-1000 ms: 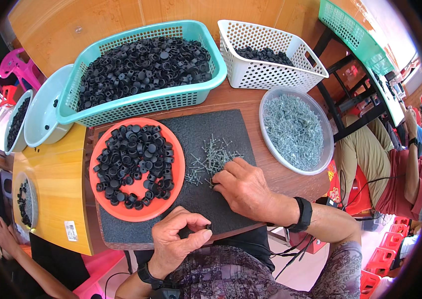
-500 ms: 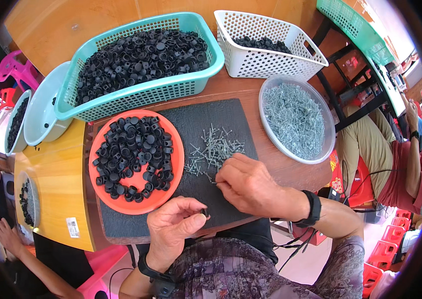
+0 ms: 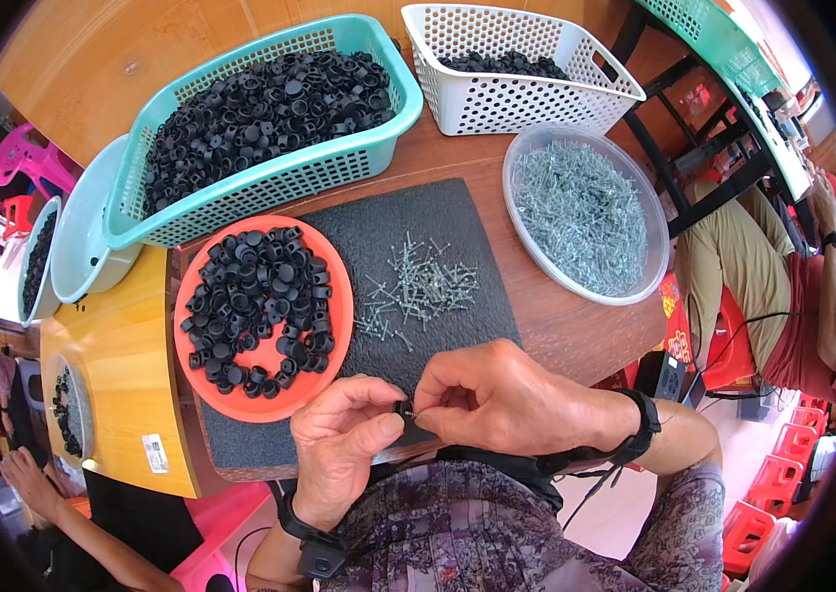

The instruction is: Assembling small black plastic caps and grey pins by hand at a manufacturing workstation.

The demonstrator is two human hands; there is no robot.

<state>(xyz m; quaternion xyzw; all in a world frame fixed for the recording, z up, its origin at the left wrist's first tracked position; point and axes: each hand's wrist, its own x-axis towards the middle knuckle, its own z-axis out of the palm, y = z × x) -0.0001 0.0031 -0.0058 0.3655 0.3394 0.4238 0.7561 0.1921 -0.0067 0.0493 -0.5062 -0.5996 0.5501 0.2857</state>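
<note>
My left hand [image 3: 339,434] pinches a small black plastic cap [image 3: 400,407] between thumb and forefinger, just over the near edge of the dark mat [image 3: 457,212]. The fingers of my right hand [image 3: 497,400] are closed and meet the cap from the right. They pinch a small screw, mostly hidden by the fingertips. Beyond my hands lies a loose pile of silvery screws [image 3: 423,281] on the mat. Left of that pile, an orange-red plate [image 3: 343,296] holds many black plastic caps [image 3: 260,286] of the same kind.
Behind stand a teal basket [image 3: 270,202] heaped with black caps and a white basket [image 3: 526,113] with fewer. A clear round tub [image 3: 656,247] full of screws is at right. Pale blue basins [image 3: 92,212] stand at left, near another person's hand [image 3: 28,483].
My right hand has moved from the screw pile toward me and left, bringing the pinched screw to the cap in my left hand. The whole view has shifted slightly.
</note>
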